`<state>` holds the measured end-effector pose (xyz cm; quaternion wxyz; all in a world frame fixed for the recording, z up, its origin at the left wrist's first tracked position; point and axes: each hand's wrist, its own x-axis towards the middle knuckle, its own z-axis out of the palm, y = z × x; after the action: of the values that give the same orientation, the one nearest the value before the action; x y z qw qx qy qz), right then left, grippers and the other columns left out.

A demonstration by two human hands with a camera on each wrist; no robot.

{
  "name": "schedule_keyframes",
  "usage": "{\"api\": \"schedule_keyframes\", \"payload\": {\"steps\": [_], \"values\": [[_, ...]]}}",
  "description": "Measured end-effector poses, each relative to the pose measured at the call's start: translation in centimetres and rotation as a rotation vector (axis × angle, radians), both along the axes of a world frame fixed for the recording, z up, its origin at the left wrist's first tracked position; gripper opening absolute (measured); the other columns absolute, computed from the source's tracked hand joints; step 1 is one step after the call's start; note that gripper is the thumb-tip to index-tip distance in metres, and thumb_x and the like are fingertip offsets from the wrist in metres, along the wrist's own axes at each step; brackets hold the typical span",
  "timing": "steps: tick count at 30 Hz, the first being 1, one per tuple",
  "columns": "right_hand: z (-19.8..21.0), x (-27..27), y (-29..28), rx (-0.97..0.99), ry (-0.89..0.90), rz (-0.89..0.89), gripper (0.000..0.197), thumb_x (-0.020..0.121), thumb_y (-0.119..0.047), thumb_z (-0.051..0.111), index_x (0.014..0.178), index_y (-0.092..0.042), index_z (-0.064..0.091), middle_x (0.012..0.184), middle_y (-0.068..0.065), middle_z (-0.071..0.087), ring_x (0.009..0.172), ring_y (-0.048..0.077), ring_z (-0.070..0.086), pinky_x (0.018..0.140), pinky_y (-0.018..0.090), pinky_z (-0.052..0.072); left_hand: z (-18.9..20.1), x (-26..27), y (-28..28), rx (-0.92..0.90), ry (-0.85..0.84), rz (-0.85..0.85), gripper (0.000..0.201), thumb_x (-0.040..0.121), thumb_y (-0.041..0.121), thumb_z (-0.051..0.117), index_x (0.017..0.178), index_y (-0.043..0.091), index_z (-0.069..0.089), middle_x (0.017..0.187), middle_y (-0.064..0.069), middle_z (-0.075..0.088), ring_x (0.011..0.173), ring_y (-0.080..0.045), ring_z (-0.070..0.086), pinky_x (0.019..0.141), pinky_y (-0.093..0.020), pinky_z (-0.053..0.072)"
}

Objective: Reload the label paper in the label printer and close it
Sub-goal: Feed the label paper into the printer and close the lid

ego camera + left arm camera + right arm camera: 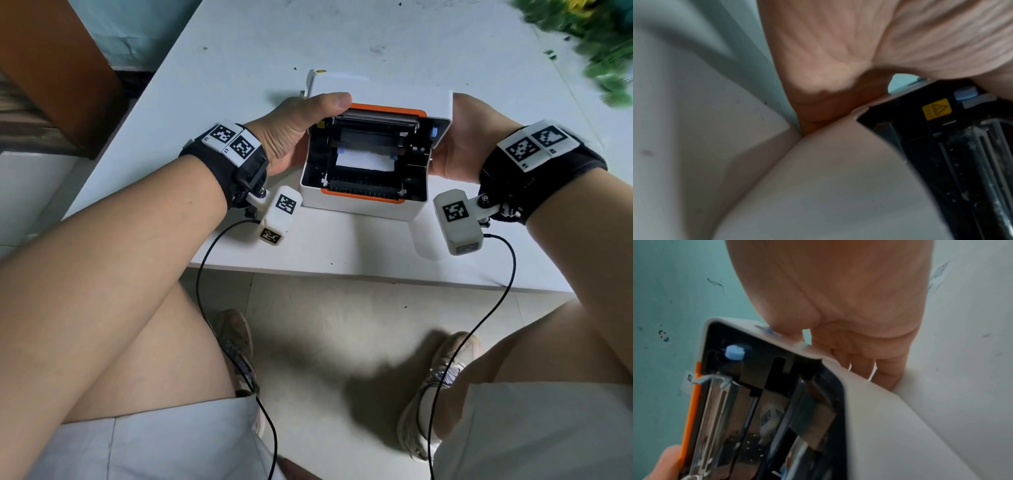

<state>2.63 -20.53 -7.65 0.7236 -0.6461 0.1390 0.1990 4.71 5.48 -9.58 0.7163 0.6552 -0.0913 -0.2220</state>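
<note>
Head view: label printer sits near the desk front edge, lid raised, label paper inside. Your left hand and right hand each have a curled grip on the lid sides. Green clutter far right.
Left wrist: palm against casing.
Right wrist: fingers behind lid.
</note>
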Motion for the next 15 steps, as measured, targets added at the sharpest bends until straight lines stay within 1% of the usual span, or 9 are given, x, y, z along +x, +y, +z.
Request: {"api": "schedule_keyframes", "payload": {"steps": [2, 4, 5, 6, 8, 10, 13, 14, 15], "values": [[-0.2, 0.3, -0.1, 0.012, 0.005, 0.008, 0.035, 0.101, -0.029, 0.053, 0.126, -0.019, 0.075, 0.155, 0.013, 0.065, 0.141, 0.038, 0.065, 0.116, 0.058, 0.053, 0.1, -0.2, -0.1, 0.000, 0.006, -0.012, 0.090, 0.068, 0.051, 0.086, 0.143, 0.008, 0.063, 0.140, -0.016, 0.068, 0.131, -0.032, 0.064, 0.107, -0.048, 0.054], [-0.4, 0.7, -0.4, 0.020, 0.015, 0.015, 0.036, 0.099, -0.029, 0.053, 0.126, -0.017, 0.074, 0.153, 0.012, 0.068, 0.139, 0.038, 0.068, 0.116, 0.059, 0.053, 0.0, -0.1, 0.0, 0.012, 0.003, -0.001, 0.091, 0.066, 0.057, 0.088, 0.142, 0.012, 0.065, 0.142, -0.013, 0.068, 0.138, -0.033, 0.059, 0.118, -0.055, 0.044], [-0.6, 0.9, -0.6, 0.024, 0.018, 0.020, 0.043, 0.098, -0.029, 0.054, 0.131, -0.011, 0.074, 0.152, 0.012, 0.068, 0.138, 0.037, 0.068, 0.115, 0.060, 0.053, -0.1, 0.0, -0.1, 0.014, 0.002, 0.010, 0.092, 0.065, 0.060, 0.090, 0.141, 0.014, 0.067, 0.144, -0.012, 0.067, 0.140, -0.034, 0.057, 0.121, -0.057, 0.040], [-0.7, 1.0, -0.6, 0.031, 0.024, 0.024, 0.051, 0.098, -0.029, 0.054, 0.141, -0.008, 0.072, 0.153, 0.012, 0.068, 0.139, 0.038, 0.068, 0.114, 0.060, 0.055, -0.3, 0.3, 0.0, 0.012, 0.006, 0.019, 0.094, 0.062, 0.063, 0.091, 0.140, 0.015, 0.068, 0.146, -0.012, 0.066, 0.143, -0.034, 0.054, 0.123, -0.059, 0.036], [-0.7, 1.2, -0.8, 0.037, 0.025, 0.034, 0.057, 0.098, -0.029, 0.055, 0.150, -0.010, 0.065, 0.155, 0.014, 0.066, 0.141, 0.040, 0.065, 0.113, 0.060, 0.056, -0.3, 0.3, 0.0, 0.027, 0.006, 0.030, 0.098, 0.058, 0.068, 0.092, 0.138, 0.017, 0.069, 0.149, -0.012, 0.063, 0.146, -0.035, 0.050, 0.124, -0.059, 0.033], [-0.7, 1.3, -0.7, 0.043, 0.025, 0.032, 0.059, 0.096, -0.029, 0.056, 0.152, -0.011, 0.063, 0.158, 0.015, 0.062, 0.145, 0.042, 0.061, 0.114, 0.061, 0.054, -0.1, 0.2, 0.0, 0.032, 0.004, 0.037, 0.096, 0.059, 0.066, 0.091, 0.137, 0.015, 0.069, 0.147, -0.014, 0.064, 0.144, -0.034, 0.052, 0.122, -0.058, 0.038], [-0.7, 1.1, -0.5, 0.044, 0.012, 0.023, 0.063, 0.095, -0.029, 0.055, 0.155, -0.010, 0.059, 0.163, 0.016, 0.055, 0.150, 0.042, 0.054, 0.115, 0.061, 0.053, 0.1, 0.0, 0.0, 0.018, 0.026, 0.024, 0.093, 0.064, 0.057, 0.088, 0.141, 0.011, 0.065, 0.143, -0.015, 0.066, 0.138, -0.034, 0.058, 0.113, -0.052, 0.050], [-0.6, 1.0, -0.5, 0.040, 0.005, 0.019, 0.062, 0.096, -0.029, 0.054, 0.155, -0.010, 0.059, 0.162, 0.015, 0.056, 0.149, 0.041, 0.055, 0.115, 0.060, 0.053, 0.3, -0.1, 0.0, 0.018, 0.033, 0.023, 0.094, 0.064, 0.059, 0.089, 0.142, 0.012, 0.064, 0.144, -0.014, 0.066, 0.139, -0.035, 0.057, 0.113, -0.051, 0.049], [-0.6, 1.0, -0.4, 0.035, 0.001, 0.014, 0.061, 0.096, -0.029, 0.054, 0.154, -0.010, 0.060, 0.162, 0.015, 0.057, 0.148, 0.041, 0.057, 0.114, 0.059, 0.054, 0.2, -0.1, 0.0, 0.025, 0.034, 0.021, 0.098, 0.062, 0.062, 0.091, 0.143, 0.014, 0.064, 0.146, -0.013, 0.065, 0.141, -0.034, 0.056, 0.116, -0.053, 0.045]]}}
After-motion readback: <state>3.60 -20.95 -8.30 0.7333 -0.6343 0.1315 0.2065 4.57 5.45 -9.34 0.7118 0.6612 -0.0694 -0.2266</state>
